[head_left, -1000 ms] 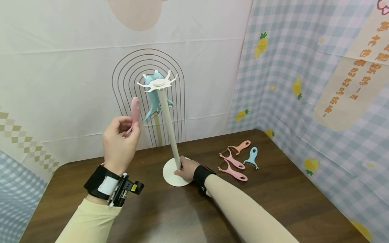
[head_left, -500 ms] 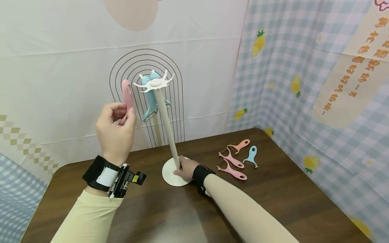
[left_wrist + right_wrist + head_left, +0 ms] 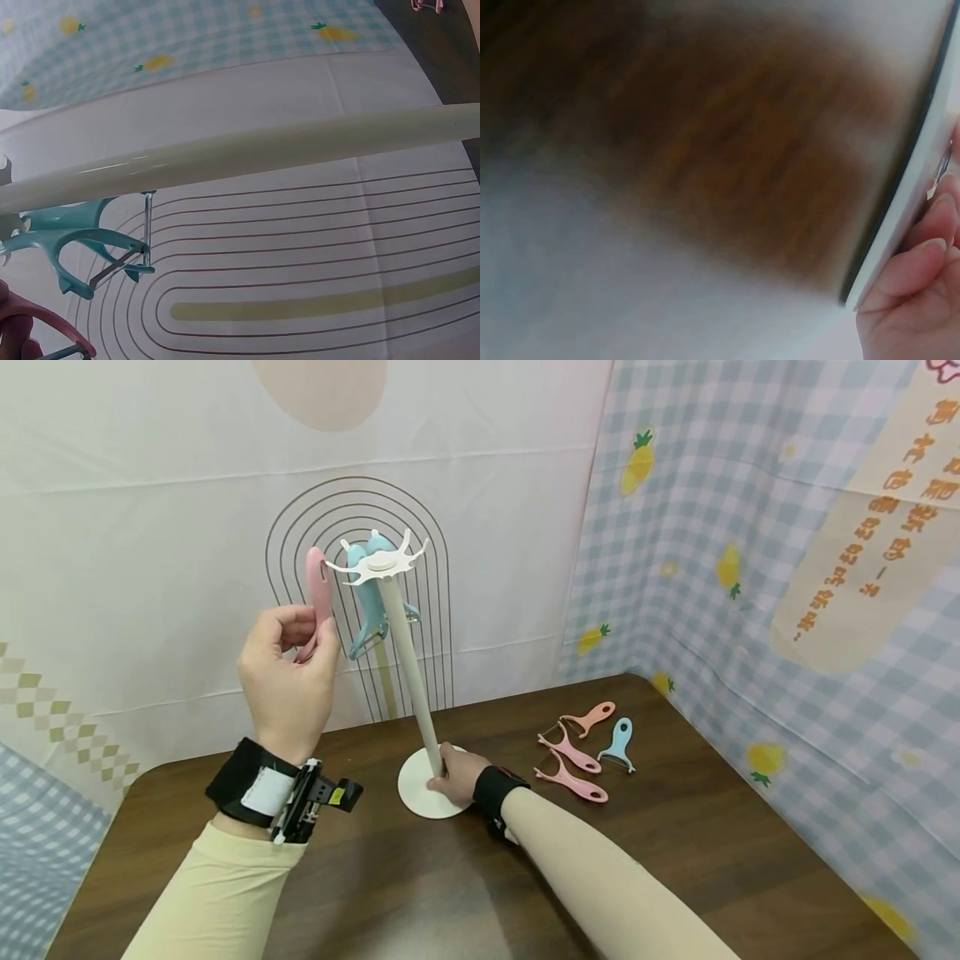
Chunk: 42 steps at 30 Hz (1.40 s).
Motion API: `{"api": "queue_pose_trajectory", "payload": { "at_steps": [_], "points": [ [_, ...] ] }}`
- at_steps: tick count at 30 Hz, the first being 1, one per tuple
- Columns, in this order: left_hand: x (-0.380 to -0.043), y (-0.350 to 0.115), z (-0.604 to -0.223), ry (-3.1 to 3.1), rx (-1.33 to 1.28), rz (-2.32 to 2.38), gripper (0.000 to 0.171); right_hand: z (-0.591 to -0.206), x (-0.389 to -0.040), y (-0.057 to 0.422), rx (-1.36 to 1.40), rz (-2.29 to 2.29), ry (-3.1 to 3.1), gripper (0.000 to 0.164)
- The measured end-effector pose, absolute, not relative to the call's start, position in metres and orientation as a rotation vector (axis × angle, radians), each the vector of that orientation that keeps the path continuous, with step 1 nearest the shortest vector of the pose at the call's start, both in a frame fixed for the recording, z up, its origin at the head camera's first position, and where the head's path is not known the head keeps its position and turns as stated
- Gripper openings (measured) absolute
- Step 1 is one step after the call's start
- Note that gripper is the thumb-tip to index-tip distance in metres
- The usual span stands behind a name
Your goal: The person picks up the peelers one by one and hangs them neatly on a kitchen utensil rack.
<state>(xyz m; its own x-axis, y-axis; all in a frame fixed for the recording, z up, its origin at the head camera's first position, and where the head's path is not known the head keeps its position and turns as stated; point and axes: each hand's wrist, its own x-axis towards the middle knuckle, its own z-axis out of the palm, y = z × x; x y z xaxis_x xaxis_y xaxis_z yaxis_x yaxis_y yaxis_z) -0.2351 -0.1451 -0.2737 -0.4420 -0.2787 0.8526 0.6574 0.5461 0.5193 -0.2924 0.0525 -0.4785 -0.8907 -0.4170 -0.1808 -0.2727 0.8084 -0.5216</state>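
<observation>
My left hand [image 3: 288, 672] pinches a pink peeler [image 3: 318, 581] upright, handle up and blade end among the fingers. The hole in its handle is at the tip of a left hook of the white hanging rack [image 3: 378, 562]; I cannot tell whether the hook is through it. Two blue peelers [image 3: 367, 602] hang from hooks at the rack's back left; their blades show in the left wrist view, above the pink peeler [image 3: 49, 319]. My right hand [image 3: 461, 774] grips the foot of the rack's pole [image 3: 411, 668], just above the round base [image 3: 420, 793].
On the brown table [image 3: 675, 843], to the right of the rack, lie two pink peelers [image 3: 573, 785], an orange peeler [image 3: 592, 718] and a blue peeler [image 3: 619, 741]. A white cloth backdrop [image 3: 510, 593] hangs behind the table, with a checked cloth [image 3: 697, 635] on the right.
My left hand has raised the pink peeler from beside the hanging blue peelers to hook height, then brought it right against the left hook. The right hand keeps its grip on the pole.
</observation>
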Motion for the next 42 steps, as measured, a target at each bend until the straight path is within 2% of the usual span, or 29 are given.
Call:
{"api": "queue_pose_trajectory", "payload": {
  "at_steps": [18, 34, 42],
  "points": [
    [-0.223, -0.137, -0.267, -1.741, -0.353, -1.067, 0.012, -0.483, -0.297, 0.053, -0.523, -0.729, 2.689, 0.04],
    [-0.233, -0.141, -0.283, -1.744, -0.38, -1.073, 0.014, -0.473, -0.29, 0.052, -0.522, -0.718, 2.686, 0.038],
    [-0.232, -0.142, -0.289, -1.743, -0.402, -1.062, 0.014, -0.485, -0.299, 0.053, -0.512, -0.75, 2.684, 0.039]
  ]
}}
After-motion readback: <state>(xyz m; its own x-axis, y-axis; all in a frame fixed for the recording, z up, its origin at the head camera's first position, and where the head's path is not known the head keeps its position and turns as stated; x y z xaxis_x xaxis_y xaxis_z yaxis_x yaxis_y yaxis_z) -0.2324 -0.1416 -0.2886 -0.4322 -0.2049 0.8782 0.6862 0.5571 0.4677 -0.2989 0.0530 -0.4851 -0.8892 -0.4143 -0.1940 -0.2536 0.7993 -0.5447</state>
